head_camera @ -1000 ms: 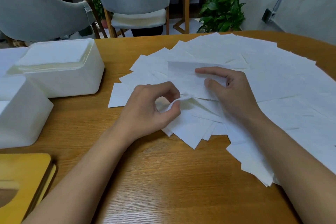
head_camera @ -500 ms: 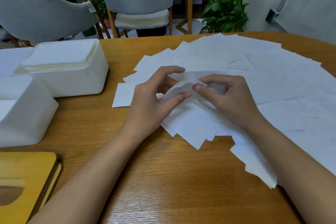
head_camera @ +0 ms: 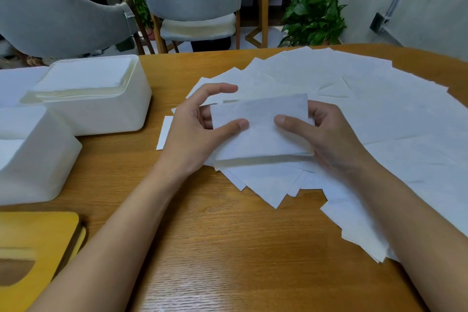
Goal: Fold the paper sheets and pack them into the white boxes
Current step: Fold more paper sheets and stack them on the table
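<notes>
While the folded paper sheet (head_camera: 260,129) is held just above the fanned paper sheets (head_camera: 379,114) on the desk (head_camera: 228,248), my left hand (head_camera: 192,132) pinches its left end and my right hand (head_camera: 326,134) its right, thumbs on top, fingers (head_camera: 319,114) curled behind. Two white boxes (head_camera: 101,109) stand well left, the farther one full of paper.

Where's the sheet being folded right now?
Centre of the head view: the folded sheet is pinched between the left hand and right hand, over the near edge of the fanned loose sheets, right of the white boxes.
</notes>
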{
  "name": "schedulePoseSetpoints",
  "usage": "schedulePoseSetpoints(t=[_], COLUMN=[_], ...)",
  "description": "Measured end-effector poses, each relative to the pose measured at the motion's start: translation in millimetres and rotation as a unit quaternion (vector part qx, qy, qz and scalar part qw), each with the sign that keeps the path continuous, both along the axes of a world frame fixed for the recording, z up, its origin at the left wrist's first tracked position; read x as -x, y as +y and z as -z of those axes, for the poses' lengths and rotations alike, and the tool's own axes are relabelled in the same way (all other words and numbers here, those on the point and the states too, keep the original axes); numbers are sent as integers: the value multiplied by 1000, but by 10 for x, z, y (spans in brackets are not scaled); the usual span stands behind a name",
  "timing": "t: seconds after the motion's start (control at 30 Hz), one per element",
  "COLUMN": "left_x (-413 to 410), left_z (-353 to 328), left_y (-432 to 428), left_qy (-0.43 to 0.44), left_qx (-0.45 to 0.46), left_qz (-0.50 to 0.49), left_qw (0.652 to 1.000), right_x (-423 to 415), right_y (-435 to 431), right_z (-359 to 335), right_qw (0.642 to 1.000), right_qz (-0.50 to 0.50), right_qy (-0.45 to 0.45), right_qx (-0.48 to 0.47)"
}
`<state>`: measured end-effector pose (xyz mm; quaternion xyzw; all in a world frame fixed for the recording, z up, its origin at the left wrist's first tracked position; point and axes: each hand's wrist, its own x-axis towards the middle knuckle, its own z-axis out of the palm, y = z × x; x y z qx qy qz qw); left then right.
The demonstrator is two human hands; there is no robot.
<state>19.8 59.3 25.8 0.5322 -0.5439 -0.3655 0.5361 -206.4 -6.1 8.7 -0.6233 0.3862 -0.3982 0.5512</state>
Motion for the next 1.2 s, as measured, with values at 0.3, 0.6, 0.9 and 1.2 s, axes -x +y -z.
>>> schedulePoseSetpoints(t=[0.3, 0.6, 0.9, 1.2], left_x=[27, 34, 88, -41], left_z=[43, 108, 80, 272], left_y=[-9, -42, -16, -15], left_qy=[0, -39, 45, -263], left_qx=[-11, 13, -22, 58], left_qz=[9, -30, -11, 12], left_qw=[1000, 999, 999, 963], right_x=[-33, -46, -22, 20], right_y=[15, 16, 30, -60], right_z=[-15, -10, -40, 46], right_qw=[997, 991, 993, 985], right_qz=[-23, -42, -41, 69], right_qy=[36, 16, -14, 84], right_qx=[69, 124, 107, 135])
